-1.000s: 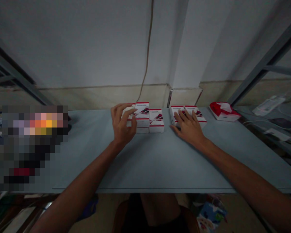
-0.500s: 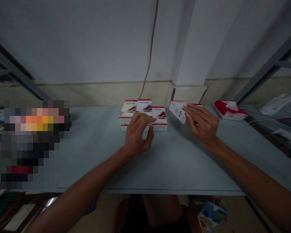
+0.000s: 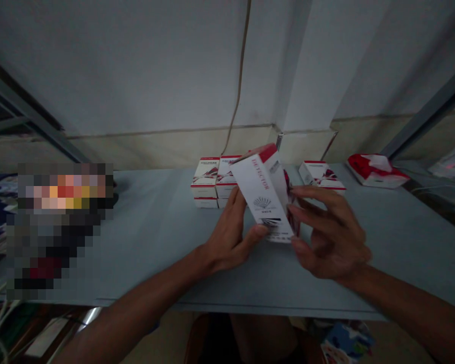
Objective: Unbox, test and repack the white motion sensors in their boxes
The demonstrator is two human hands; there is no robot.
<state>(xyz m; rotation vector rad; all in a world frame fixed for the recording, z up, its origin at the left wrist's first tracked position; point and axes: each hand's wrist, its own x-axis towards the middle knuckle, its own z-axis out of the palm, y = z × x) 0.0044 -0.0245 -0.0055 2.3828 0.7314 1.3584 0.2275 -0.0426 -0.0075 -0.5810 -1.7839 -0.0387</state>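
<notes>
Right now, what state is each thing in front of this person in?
left hand: thumb pressed on the box front, fingers behind it
right hand: fingertips against the box's right side
DETECTOR box: lifted off the table, tilted, held between both hands
stacked white boxes: standing on the table, behind the hands
single white box: lying flat on the table
red-and-white packet: lying on the table
</notes>
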